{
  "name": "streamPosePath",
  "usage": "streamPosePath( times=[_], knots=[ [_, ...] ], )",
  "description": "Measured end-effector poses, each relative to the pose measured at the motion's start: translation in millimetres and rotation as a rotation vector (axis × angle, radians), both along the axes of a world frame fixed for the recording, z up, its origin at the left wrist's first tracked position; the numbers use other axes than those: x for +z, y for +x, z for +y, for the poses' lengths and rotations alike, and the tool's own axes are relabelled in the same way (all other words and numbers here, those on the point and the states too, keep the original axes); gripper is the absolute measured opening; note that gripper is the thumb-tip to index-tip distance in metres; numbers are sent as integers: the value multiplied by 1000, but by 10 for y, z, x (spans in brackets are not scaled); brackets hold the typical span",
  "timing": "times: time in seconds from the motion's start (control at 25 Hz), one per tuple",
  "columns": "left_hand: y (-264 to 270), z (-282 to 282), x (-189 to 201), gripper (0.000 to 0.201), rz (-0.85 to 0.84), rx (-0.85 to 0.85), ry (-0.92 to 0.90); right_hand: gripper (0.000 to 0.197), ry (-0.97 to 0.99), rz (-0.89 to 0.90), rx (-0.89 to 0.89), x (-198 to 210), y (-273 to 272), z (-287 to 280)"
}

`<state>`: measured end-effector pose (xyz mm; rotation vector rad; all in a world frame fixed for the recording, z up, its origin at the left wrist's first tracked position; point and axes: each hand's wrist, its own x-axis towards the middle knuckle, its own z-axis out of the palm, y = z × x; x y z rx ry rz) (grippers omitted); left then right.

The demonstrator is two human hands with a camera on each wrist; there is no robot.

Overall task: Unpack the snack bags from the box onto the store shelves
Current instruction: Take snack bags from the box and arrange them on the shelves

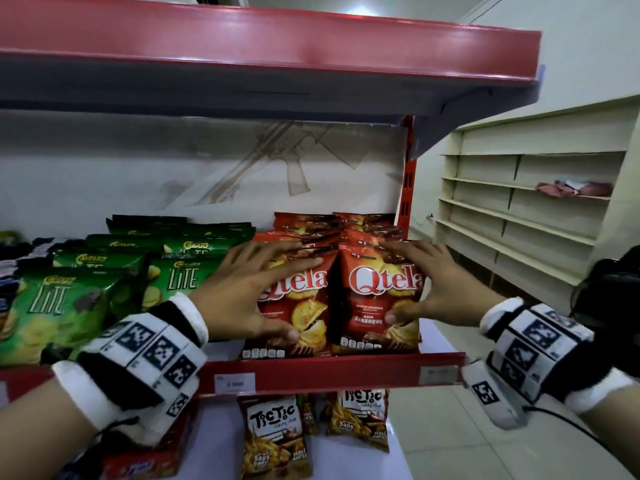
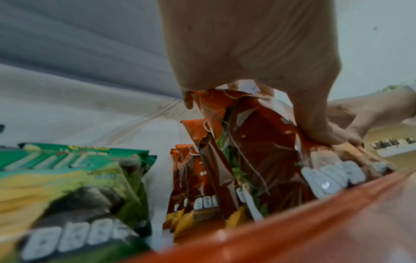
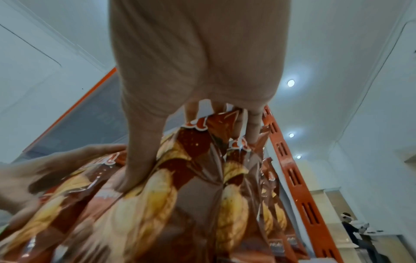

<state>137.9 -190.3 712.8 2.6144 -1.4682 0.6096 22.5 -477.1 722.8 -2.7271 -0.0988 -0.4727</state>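
Observation:
Two rows of red Qtela snack bags stand on the red-edged shelf [image 1: 329,372]. My left hand [image 1: 256,292] grips the front left Qtela bag [image 1: 304,306], fingers over its top edge and thumb on its front. My right hand [image 1: 426,289] grips the front right Qtela bag [image 1: 374,296] the same way, thumb near the word Barbeque. In the left wrist view my left hand [image 2: 247,53] curls over the left bag's [image 2: 258,142] top. In the right wrist view my right hand [image 3: 198,62] has its fingers behind the right bag's [image 3: 180,195] top. No box is in view.
Green Lite bags [image 1: 69,306] fill the shelf to the left, with a white gap beside the red rows. Tic Tic bags [image 1: 273,434] stand on the shelf below. Another red shelf [image 1: 277,46] hangs close overhead. A red slotted upright [image 3: 290,174] ends the shelf at right; cream shelving [image 1: 536,209] stands beyond.

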Motion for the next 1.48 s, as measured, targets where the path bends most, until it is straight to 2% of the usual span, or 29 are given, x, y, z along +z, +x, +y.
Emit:
streamPosePath(
  times=[0.16, 0.24, 0.28, 0.36, 0.4, 0.48, 0.56, 0.64, 0.72, 0.88, 1.0, 1.12, 1.24, 1.32, 1.4, 1.48],
  knots=[
    [-9, -163, -10, 100, -13, 2, -21, 105, -41, 40, 8, 20, 21, -62],
    [-32, -154, -26, 115, 62, 20, -104, 110, 40, -18, 11, -56, 1, -40],
    [-45, -127, -63, 125, 152, 26, -232, 111, 167, -86, -20, -105, -9, -32],
    [-71, -63, -149, 141, 403, 84, -547, 114, 540, -220, -143, -182, 18, -22],
    [-76, -40, -190, 147, 549, 132, -645, 114, 751, -217, -199, -191, 53, -10],
    [-84, -38, -252, 144, 810, 174, -706, 106, 1088, -91, -199, -206, 154, 33],
    [-90, -131, -305, 127, 929, 83, -771, 85, 1227, -21, -86, -211, 212, 98],
    [-95, -262, -354, 101, 943, -12, -859, 76, 1258, -24, 0, -212, 269, 137],
    [-95, -333, -387, 90, 979, -39, -931, 72, 1275, -31, 58, -217, 303, 139],
    [-70, -295, -415, 98, 991, -11, -1036, 81, 1176, -61, -54, -295, 299, 86],
    [-81, -285, -432, 104, 955, 29, -1017, 90, 1164, -134, -98, -397, 322, 60],
    [-94, -299, -442, 111, 910, 73, -1020, 116, 1143, -160, -104, -373, 324, 72],
    [-127, -244, -480, 127, 893, 72, -1052, 141, 1084, -215, -201, -358, 289, 90],
    [-164, -182, -508, 125, 850, 61, -1078, 134, 1068, -309, -285, -332, 199, 140],
    [-187, -133, -524, 109, 822, 47, -1142, 108, 1029, -471, -328, -286, 85, 213],
    [-188, -72, -522, 83, 817, 16, -1222, 76, 936, -631, -340, -250, -16, 320]
  ],
)
